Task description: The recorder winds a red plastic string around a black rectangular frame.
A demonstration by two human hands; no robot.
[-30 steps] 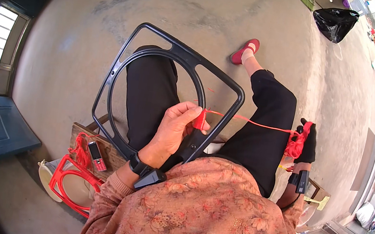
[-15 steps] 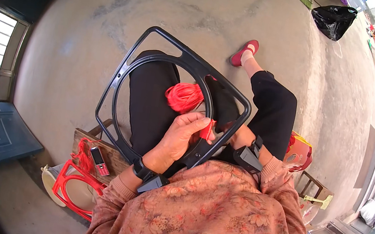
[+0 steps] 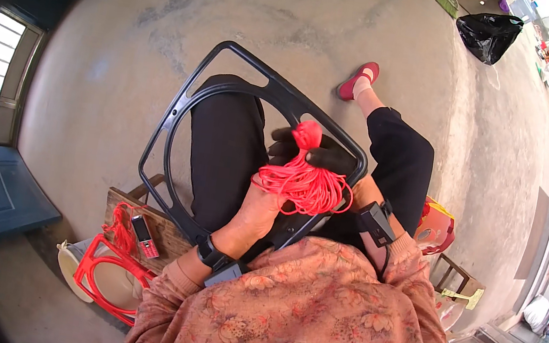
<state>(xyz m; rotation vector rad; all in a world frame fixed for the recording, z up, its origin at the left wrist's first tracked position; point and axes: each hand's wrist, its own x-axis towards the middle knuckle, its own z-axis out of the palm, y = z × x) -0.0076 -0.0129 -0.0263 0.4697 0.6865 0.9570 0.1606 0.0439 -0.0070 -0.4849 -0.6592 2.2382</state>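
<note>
– Since everything's bunched up on my lap, quick layout: the red cord hank [image 3: 304,188] is right between my hands, lying over the 3 o'clock side of the ring in this black frame [image 3: 280,90].

– lol ok, which hand's actually got it?

– My right hand [image 3: 331,160], the dark gloved one. Fingers are closed in on the narrow neck, rounded knob poking out toward 12, loops fanning down toward 6. So its long axis runs pretty much 12 to 6.

– And the other one?

– Left hand [image 3: 260,206] is bare and sits just below the loops, about 7 o'clock from the hank. Right is the nearer one, obviously, being on the neck. Can't tell how open my left is or what it's holding, because the loops cover the fingertips.

– Is the right through the frame or over it?

– Honestly can't make that out. The ring's 3 o'clock stretch is buried under the hank too, and I can't pick out a loose end anywhere.

– What's that stuff off to the side?

– Phone [image 3: 145,234] at my left hand's 8 o'clock, and a red frame [image 3: 88,261] beyond it, partly cut off by my sleeve [image 3: 158,299].
</note>
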